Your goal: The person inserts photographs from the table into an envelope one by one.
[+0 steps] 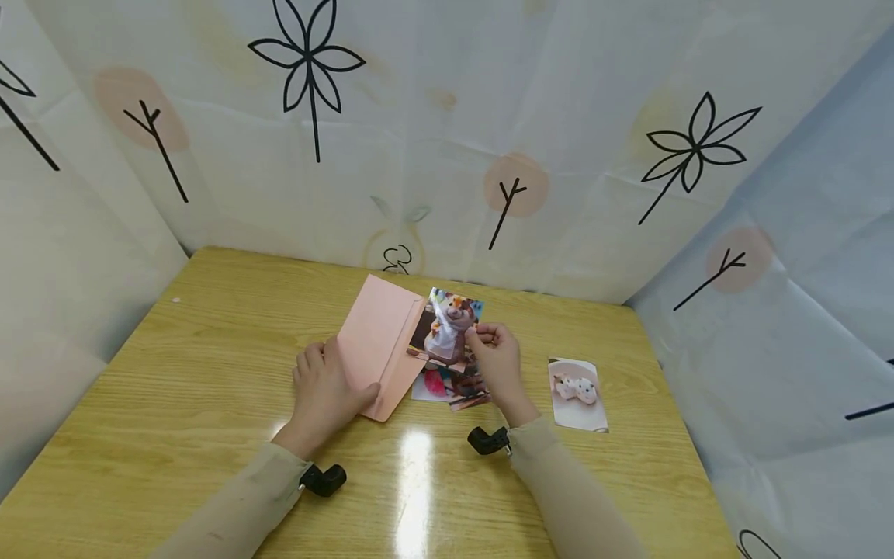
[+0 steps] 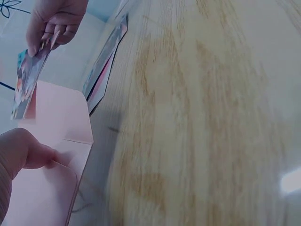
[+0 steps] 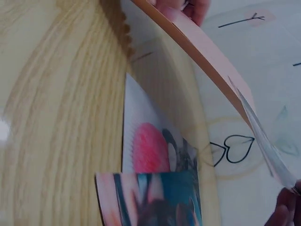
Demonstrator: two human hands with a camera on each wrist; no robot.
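Note:
A pink envelope (image 1: 373, 338) is tilted in my left hand (image 1: 327, 392), its flap folded out to the right. In the left wrist view, my left thumb (image 2: 35, 150) presses at the edge of the envelope's mouth. My right hand (image 1: 497, 361) pinches a photo (image 1: 450, 326) of a small plump animal figure in a white garment by its right edge. That photo is held above the flap, apart from the tabletop; whether more than one print is in the pinch, I cannot tell. Beneath the right hand, overlapping photos (image 3: 148, 146) lie on the table, one showing a round pink shape.
Farther right on the wooden table (image 1: 209, 349) lies another photo (image 1: 577, 394) with pale spotted figures. A patterned cloth (image 1: 433, 155) hangs round the back and sides. A tiny pink scrap (image 1: 176, 300) sits near the far left edge.

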